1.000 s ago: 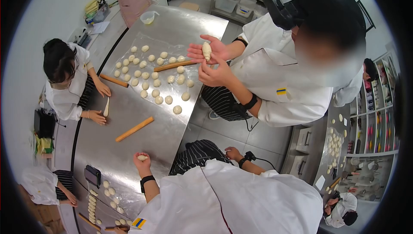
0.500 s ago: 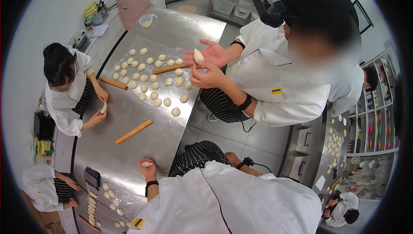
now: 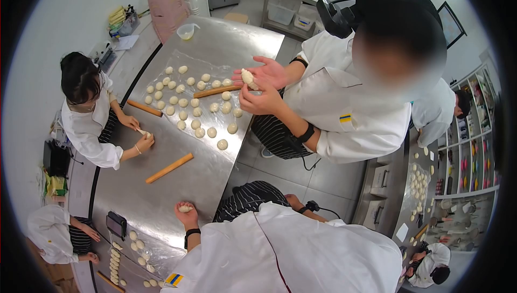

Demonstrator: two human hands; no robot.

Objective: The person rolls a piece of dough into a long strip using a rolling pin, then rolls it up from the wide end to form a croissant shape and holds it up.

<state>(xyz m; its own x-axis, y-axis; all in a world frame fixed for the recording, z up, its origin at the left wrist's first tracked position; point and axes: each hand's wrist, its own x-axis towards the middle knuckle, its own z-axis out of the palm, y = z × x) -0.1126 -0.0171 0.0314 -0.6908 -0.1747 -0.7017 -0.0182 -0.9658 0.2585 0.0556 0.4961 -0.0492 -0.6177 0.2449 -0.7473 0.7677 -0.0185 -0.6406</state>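
My left hand (image 3: pixel 187 216), with a dark band at the wrist, is at the table's near edge. Its fingers curl around a small pale shaped piece of dough (image 3: pixel 186 208), which shows at the fingertips. Down beside my striped apron (image 3: pixel 250 199) is my right hand (image 3: pixel 294 202), partly hidden by my white sleeve, so its fingers do not show clearly. A cable runs from the band on that wrist. Closest to my left hand on the steel table (image 3: pixel 161 207) lies a wooden rolling pin (image 3: pixel 169 168).
Across from me, a co-worker's hands (image 3: pixel 264 85) hold a ridged dough piece (image 3: pixel 249 78). At left another person's hands (image 3: pixel 141 134) work dough on the table. Many dough balls (image 3: pixel 183 103) lie on plastic film. More shaped dough pieces (image 3: pixel 114 263) stand near a black device (image 3: pixel 116 223).
The view has shifted slightly. The person at left has lowered both hands and the dough to the tabletop. The co-worker opposite still fingers the dough piece. My left hand keeps its hold.
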